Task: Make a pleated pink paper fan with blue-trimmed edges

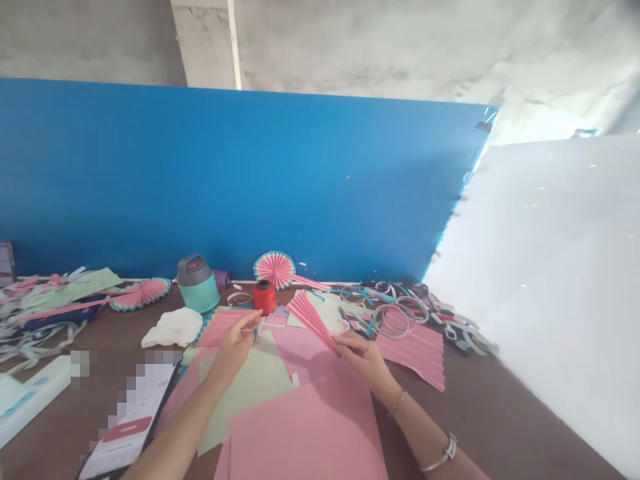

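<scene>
My right hand [361,360] pinches the lower end of a pink pleated paper [313,319], whose folds fan out toward the upper left. My left hand [237,341] has its fingers curled at the right side of another pink pleated paper [223,325] with a blue scalloped edge; the fingers partly cover it, and their exact grip is hard to see. Below both hands lie flat pink sheets [310,427] and a pale green sheet [240,380]. A red thread spool [265,298] stands just beyond my left hand.
A finished paper fan [275,268] leans on the blue partition [225,180]; another fan [143,293] lies left. A teal container [199,287], white crumpled cloth [174,328] and phone [137,413] are at left. Coiled cables [395,320] and a corrugated pink sheet [417,350] lie right.
</scene>
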The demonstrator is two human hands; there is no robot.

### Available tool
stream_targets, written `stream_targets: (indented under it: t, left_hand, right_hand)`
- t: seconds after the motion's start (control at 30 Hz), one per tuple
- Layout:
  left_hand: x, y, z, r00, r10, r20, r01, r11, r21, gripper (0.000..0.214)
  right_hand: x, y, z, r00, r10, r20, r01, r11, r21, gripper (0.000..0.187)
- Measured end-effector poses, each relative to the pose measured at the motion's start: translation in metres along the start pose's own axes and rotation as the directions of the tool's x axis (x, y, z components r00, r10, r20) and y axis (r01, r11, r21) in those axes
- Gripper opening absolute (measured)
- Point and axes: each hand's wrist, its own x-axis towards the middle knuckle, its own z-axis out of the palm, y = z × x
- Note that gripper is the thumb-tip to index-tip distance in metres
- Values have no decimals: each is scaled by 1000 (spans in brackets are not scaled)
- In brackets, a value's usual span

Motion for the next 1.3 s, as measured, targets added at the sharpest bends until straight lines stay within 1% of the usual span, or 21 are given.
stream_targets:
  t: [0.07, 0.13, 0.2, 0.23, 0.27, 0.3, 0.33, 0.4, 0.43, 0.47, 0.5, 0.57, 0.6, 0.67, 0.73, 0.8, 0.9, 1.0, 1.07, 1.13, 1.3]
  left_hand:
    - [-4, 13, 6, 991, -129, 45, 132, 989, -67, 53]
    - [-12, 28, 18, 958, -186, 220, 218, 967, -130, 51]
    - [-21, 41, 36, 921, -196, 336, 281, 933, -226, 53]
    - [-25, 46, 46, 921, -172, 349, 284, 910, -301, 51]
    - [-28, 50, 56, 921, -117, 373, 269, 881, -389, 47]
    - [-30, 51, 66, 929, -96, 359, 269, 840, -472, 40]
    - [-30, 51, 75, 952, -120, 281, 263, 788, -556, 34]
    - [-28, 48, 87, 968, -207, 138, 243, 667, -704, 31]
    - [-26, 45, 90, 970, -217, 109, 223, 622, -751, 32]
    - [-25, 41, 92, 971, -207, 118, 219, 584, -781, 31]
    - [-23, 38, 92, 970, -201, 136, 227, 555, -800, 30]
    - [-22, 34, 89, 965, -173, 199, 261, 518, -814, 28]
    - [-23, 32, 87, 961, -162, 225, 277, 509, -815, 28]
    - [-24, 30, 83, 956, -137, 261, 294, 502, -813, 29]
    - [-26, 28, 81, 954, -112, 277, 294, 507, -810, 30]
    - [-26, 24, 80, 958, -82, 274, 275, 525, -805, 30]
    - [-22, 14, 79, 973, -79, 215, 218, 606, -765, 29]
    - [-18, 6, 79, 976, -143, 166, 219, 678, -702, 33]
    - [-16, 2, 79, 971, -173, 166, 239, 680, -693, 38]
    - [-15, 1, 79, 970, -169, 176, 244, 656, -714, 42]
    - [-18, 5, 79, 957, -149, 248, 285, 627, -725, 46]
  right_hand:
    - [1, -4, 0, 994, 105, -35, -96, 978, 185, 37]
    - [0, -11, 3, 991, 134, -20, -123, 955, 269, 36]
    - [-3, -19, 9, 999, 49, 4, -48, 972, 229, 30]
    - [-5, -23, 12, 1000, -15, 20, 12, 986, 165, 27]
    - [-7, -27, 15, 996, -80, 40, 77, 993, 84, 24]
    - [-9, -31, 17, 988, -135, 70, 136, 991, -2, 22]
    - [-11, -35, 19, 979, -174, 108, 183, 979, -87, 22]
    - [-13, -41, 22, 957, -203, 206, 247, 944, -217, 20]
    - [-12, -44, 22, 952, -195, 237, 255, 932, -258, 19]
    - [-10, -47, 23, 956, -171, 238, 237, 928, -286, 18]
    - [-7, -49, 24, 970, -133, 205, 192, 935, -298, 17]
    - [1, -51, 28, 996, -35, 78, 55, 961, -273, 23]
    - [5, -51, 33, 1000, 20, 19, -15, 968, -252, 27]
    - [12, -49, 43, 991, 136, 5, -131, 964, -230, 34]
    - [16, -45, 56, 960, 263, 94, -242, 952, -189, 40]
    - [15, -39, 65, 936, 313, 161, -298, 948, -109, 43]
    - [10, -29, 68, 955, 238, 178, -244, 970, 10, 43]
    - [7, -21, 62, 983, 134, 125, -146, 985, 95, 41]
    - [7, -16, 58, 991, 90, 100, -100, 990, 100, 40]
    - [8, -13, 56, 992, 76, 103, -85, 993, 84, 40]
    - [9, -11, 56, 969, 176, 175, -200, 971, 129, 38]
